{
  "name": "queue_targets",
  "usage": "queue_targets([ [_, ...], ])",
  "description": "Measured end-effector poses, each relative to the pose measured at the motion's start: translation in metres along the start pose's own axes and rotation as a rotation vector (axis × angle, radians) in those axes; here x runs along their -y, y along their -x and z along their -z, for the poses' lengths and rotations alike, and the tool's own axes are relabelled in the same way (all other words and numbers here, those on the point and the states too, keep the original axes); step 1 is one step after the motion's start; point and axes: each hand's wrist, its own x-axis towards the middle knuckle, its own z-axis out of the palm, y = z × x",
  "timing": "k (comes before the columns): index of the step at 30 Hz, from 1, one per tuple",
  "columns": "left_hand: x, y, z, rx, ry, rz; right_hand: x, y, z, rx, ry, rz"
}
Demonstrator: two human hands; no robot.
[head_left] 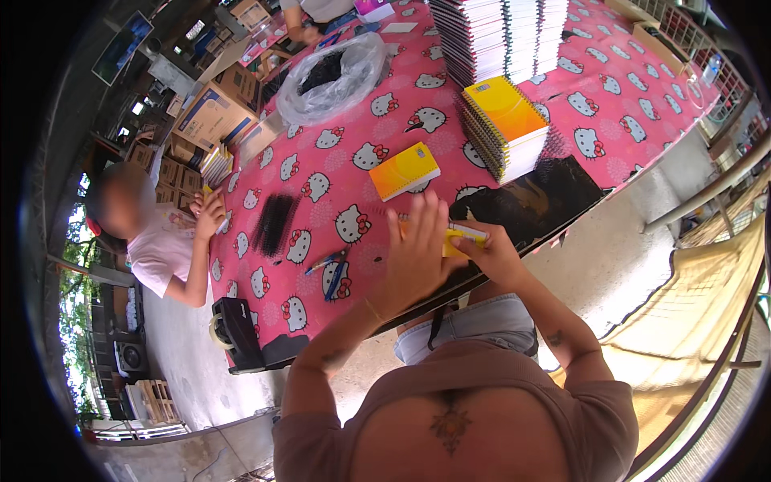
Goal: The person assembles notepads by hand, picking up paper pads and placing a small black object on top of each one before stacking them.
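Observation:
A small yellow notebook (454,241) is between my hands at the table's near edge. Thumb and fingers of my right hand (496,255) are closed on its right end. My left hand (419,251) reaches over its left side with the fingers stretched out, hiding part of it. Just beyond lies another notebook (405,171) with a yellow and orange cover. To the right of that stands a stack of spiral-bound notebooks (514,128), the top cover yellow and orange.
Taller notebook stacks (502,40) stand behind. Black binding coils (275,225), blue-handled tools (336,273) and a black tape dispenser (237,333) lie leftward on the pink tablecloth (385,96). A plastic bag (333,80) holds dark material. Two people are across and left, near cardboard boxes (217,112).

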Motion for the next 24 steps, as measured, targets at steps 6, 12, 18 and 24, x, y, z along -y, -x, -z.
queue_targets([
  [6,-0.005,-0.007,-0.008,-0.032,0.094,-0.025,-0.02,-0.003,0.011,0.034,0.164,0.063],
  [12,0.001,0.014,-0.009,0.155,0.174,-0.044,-0.024,0.006,0.014,0.082,0.19,0.094],
  [18,0.018,-0.012,0.008,0.301,0.229,-0.086,-0.02,0.006,0.017,0.097,0.25,0.086],
  [24,-0.033,0.039,-0.029,0.058,0.18,-0.09,-0.03,0.003,0.016,0.075,0.178,0.071],
])
